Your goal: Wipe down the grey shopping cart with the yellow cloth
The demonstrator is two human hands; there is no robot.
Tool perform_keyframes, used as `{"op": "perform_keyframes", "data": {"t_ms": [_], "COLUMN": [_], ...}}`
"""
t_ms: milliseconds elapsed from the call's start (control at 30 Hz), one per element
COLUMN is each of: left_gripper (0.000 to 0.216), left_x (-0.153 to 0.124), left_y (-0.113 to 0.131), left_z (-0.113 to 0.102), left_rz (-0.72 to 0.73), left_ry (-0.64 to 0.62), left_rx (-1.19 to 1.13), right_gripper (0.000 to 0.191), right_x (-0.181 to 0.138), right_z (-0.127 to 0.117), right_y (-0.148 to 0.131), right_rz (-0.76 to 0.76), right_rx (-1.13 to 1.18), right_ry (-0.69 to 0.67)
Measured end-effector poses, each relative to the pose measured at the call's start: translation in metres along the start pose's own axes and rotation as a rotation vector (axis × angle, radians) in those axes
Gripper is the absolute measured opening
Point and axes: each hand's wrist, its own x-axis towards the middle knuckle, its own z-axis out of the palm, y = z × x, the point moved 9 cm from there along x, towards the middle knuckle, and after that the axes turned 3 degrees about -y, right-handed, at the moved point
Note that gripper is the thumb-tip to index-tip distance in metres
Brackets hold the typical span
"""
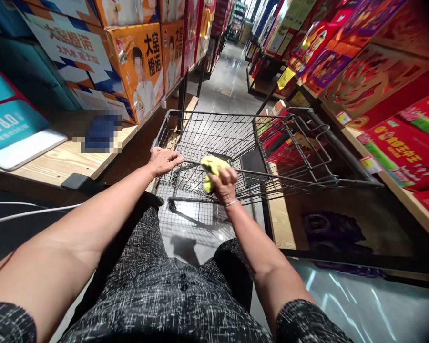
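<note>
A dark wire shopping cart (pixel 236 128) stands in front of me in a shop aisle, its basket bare. My left hand (pixel 163 160) grips the near rim of the cart at its left corner, fingers curled over the wire. My right hand (pixel 224 183) is closed on a bunched yellow cloth (pixel 211 167) and presses it against the cart's near rim bar, to the right of my left hand. A thin bracelet sits on my right wrist.
Wooden shelves on the left (pixel 57 164) carry orange, white and teal cartons. Red gift boxes (pixel 403 147) fill the shelves on the right. The shiny grey aisle floor (pixel 229 81) runs away ahead. White cables (pixel 28 212) lie at lower left.
</note>
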Motion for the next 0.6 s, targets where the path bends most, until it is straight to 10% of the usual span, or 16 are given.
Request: {"op": "perform_keyframes", "data": {"t_ms": [167, 300, 467, 600], "left_gripper": [0.052, 0.054, 0.056, 0.052], "left_x": [0.003, 0.004, 0.010, 0.017], "left_y": [-0.002, -0.002, -0.011, -0.019], "left_z": [-0.001, 0.001, 0.002, 0.002], "left_rz": [0.036, 0.039, 0.040, 0.006], "left_ry": [0.022, 0.009, 0.004, -0.006], "left_rx": [0.023, 0.018, 0.030, 0.043], "right_gripper": [0.027, 0.017, 0.022, 0.026], "right_x": [-0.040, -0.073, -0.077, -0.051], "right_z": [0.112, 0.135, 0.100, 0.008], "right_y": [-0.055, -0.061, -0.035, 0.006], "right_rz": [-0.181, -0.227, -0.227, -0.201], "right_rx": [0.015, 0.014, -0.026, -0.101], "right_ry": [-0.490, -0.604, -0.562, -0.188]}}
